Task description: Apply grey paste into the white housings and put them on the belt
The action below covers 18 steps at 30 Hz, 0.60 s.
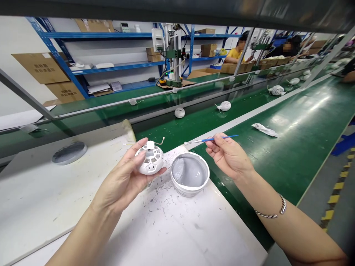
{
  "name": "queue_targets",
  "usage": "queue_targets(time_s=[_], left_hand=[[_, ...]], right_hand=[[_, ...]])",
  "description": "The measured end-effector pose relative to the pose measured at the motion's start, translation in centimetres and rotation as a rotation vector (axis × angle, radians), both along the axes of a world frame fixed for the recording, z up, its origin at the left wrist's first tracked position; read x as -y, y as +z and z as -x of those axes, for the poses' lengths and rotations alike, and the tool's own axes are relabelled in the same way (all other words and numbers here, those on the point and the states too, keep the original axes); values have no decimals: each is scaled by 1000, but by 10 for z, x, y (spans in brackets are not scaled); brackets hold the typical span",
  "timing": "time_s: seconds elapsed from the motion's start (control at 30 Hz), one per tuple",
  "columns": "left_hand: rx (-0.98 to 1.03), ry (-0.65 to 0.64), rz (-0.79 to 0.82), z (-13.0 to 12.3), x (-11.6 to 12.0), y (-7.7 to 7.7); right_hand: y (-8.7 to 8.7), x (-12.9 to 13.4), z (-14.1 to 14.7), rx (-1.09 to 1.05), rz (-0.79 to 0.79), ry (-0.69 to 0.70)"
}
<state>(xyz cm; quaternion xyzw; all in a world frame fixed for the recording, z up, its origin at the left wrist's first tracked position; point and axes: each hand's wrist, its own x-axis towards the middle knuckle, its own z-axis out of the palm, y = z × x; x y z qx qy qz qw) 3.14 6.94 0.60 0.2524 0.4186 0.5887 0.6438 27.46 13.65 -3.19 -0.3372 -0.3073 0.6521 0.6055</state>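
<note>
Left hand [124,177]: grasps a round white vented housing [151,168].
Right hand [230,155]: pinches a thin blue brush [205,140].
Tub [190,190]: gray paste [195,173] inside, standing on white tabletop [166,236] between them.

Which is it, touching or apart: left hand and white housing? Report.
Touching. The head view shows the left hand clasping the edge of the white housing, no gap between.

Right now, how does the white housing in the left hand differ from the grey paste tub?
The white housing is held in the left hand; the tub stands at the edge of the white board. The housing has openings around its top; the tub has one wide mouth, with grey paste inside. The housing looks smaller than the tub. Both are round and white outside.
</note>
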Motion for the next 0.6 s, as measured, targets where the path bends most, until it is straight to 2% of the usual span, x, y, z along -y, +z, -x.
queue_targets(time_s=[0.13,0.23,0.37,0.47,0.6], left_hand=[[19,16,36,-2,1,0],[-76,-81,10,-5,6,-3],[-214,-195,-111,-8,11,-7],[-251,-171,-179,-8,13,-9],[-275,-160,-264,-7,16,-10]], right_hand=[[6,-1,4,24,5,-18],[19,0,11,24,-29,3],[32,10,24,2,-123,86],[32,21,32,50,-190,137],[24,32,37,156,-300,119]])
